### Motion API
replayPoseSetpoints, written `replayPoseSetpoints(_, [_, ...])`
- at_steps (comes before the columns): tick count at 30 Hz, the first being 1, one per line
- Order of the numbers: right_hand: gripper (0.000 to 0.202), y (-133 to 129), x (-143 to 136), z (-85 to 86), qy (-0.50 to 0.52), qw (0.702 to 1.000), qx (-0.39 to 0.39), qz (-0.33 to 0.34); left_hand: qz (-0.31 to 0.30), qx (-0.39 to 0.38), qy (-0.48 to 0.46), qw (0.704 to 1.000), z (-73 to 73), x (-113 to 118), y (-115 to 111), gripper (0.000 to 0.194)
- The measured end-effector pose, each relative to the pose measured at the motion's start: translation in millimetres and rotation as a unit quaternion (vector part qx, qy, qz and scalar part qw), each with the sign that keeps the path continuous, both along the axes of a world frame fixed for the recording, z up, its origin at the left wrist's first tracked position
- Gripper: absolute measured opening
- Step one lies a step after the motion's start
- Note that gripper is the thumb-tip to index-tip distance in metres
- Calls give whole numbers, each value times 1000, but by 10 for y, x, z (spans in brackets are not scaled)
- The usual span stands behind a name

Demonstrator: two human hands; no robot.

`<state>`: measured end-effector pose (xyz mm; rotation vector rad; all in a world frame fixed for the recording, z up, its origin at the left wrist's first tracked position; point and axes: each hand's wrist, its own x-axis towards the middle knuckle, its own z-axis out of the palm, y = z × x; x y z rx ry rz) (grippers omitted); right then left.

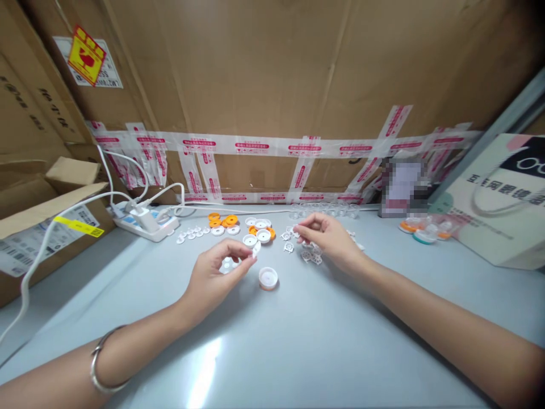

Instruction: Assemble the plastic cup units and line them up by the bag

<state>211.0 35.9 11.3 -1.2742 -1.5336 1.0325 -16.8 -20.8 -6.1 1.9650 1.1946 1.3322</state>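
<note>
At eleven o'clock from the round cup, the left hand pinches a white piece; at one, the right hand, grip unclear, is beside spoked parts.

Glare streak on tabletop; right corners dark; edges stretched; slight blur.

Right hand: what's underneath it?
White spoked pieces lie on the grey tabletop beside the right hand, and more peek out below its palm. Whatever sits directly beneath the hand is covered, so their full number can't be told.
</note>
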Motion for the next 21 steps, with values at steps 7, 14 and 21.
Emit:
replayPoseSetpoints(7, [26,-464,-403,14,172,970,-125,120,-83,304,193,929,12,-61,-77,28])
replayPoseSetpoints(14, [25,-533,-393,26,232,941,-200,142,-65,359,254,896,-9,-110,-41,25])
replayPoseSetpoints(21, [20,-520,-385,30,274,925,-227,133,-42,383,264,884,-12,-96,-1,18])
